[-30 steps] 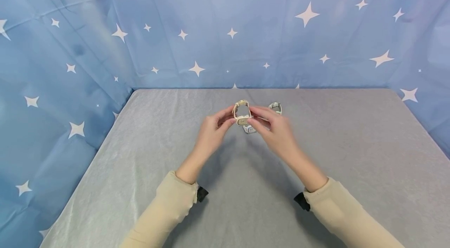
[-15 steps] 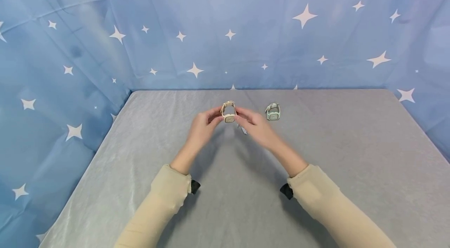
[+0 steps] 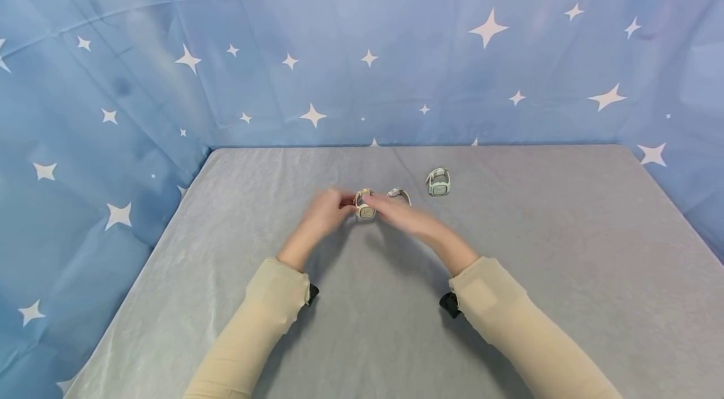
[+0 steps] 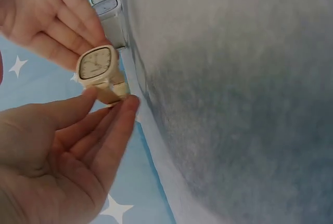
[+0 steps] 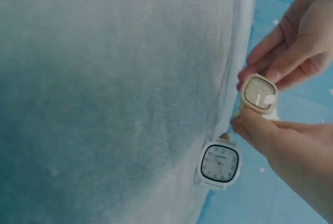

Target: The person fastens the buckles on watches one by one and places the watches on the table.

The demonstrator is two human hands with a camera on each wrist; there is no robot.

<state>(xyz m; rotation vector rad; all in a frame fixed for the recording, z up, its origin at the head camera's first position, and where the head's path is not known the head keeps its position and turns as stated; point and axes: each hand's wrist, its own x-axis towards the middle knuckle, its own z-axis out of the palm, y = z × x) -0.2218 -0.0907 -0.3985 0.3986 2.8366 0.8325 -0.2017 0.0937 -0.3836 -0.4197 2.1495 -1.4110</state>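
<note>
A cream wristwatch (image 3: 366, 212), its strap closed into a loop, is between my two hands low over the grey table. My left hand (image 3: 327, 209) pinches its left side; in the left wrist view thumb and fingers meet on the strap. On the other side my right hand (image 3: 403, 213) holds the watch between thumb and fingers, with fingertips partly over the loop in the head view. A white wristwatch (image 5: 220, 162) stands just right of it, its dial hidden behind my right hand in the head view. Farther right stands a pale green wristwatch (image 3: 438, 184).
Grey cloth covers the table (image 3: 362, 323). A blue curtain (image 3: 254, 22) with white stars hangs along its back and left side. Black straps show at both sleeve cuffs.
Both hands have carried the cream wristwatch left, then lowered it towards the table. The white and green wristwatches, partly hidden before, show more now.
</note>
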